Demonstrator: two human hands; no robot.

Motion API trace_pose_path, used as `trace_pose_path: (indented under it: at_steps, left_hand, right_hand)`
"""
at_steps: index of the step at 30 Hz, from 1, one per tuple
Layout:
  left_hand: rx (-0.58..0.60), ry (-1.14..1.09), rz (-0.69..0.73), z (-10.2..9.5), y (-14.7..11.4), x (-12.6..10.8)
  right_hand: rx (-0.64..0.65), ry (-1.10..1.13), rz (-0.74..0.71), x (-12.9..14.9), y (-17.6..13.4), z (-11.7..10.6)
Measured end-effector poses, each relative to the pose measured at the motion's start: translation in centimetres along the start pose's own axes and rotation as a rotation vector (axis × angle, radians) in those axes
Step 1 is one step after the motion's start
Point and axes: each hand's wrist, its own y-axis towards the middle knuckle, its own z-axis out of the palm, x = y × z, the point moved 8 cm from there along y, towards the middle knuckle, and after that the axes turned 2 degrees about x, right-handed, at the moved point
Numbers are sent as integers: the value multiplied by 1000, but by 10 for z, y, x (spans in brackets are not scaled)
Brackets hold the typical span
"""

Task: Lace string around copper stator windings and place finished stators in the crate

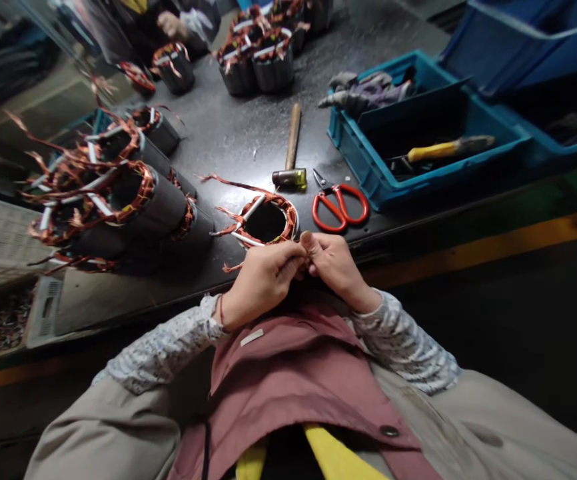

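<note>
From my end the left hand (263, 280) and right hand (336, 267) look pinched nearly closed, fingers meeting; can't tell what, if anything, they've got hold of (the grip hides it); the copper coil (284, 203) sits on the desk (238, 140) near its front edge, just beyond the fingers; my worry is a hard tug, which could nick a strand or drag the coil over; loose wire ends (229, 230) on the left could snag a sleeve (168, 347); a careless reach might knock the red scissors (327, 189) too.
</note>
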Motion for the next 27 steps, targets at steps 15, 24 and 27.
trace_pose_path:
  at_steps: [15, 24, 27]
  left_hand:
    - [-257, 774, 34, -13, -16, 17]
    - [-110, 731, -18, -3, -2, 31]
    - [-82, 703, -24, -5, 1, 35]
  right_hand:
    - [72, 422, -256, 97, -30, -25]
    - [481, 876, -7, 89, -82, 67]
    - [373, 910, -39, 75, -89, 63]
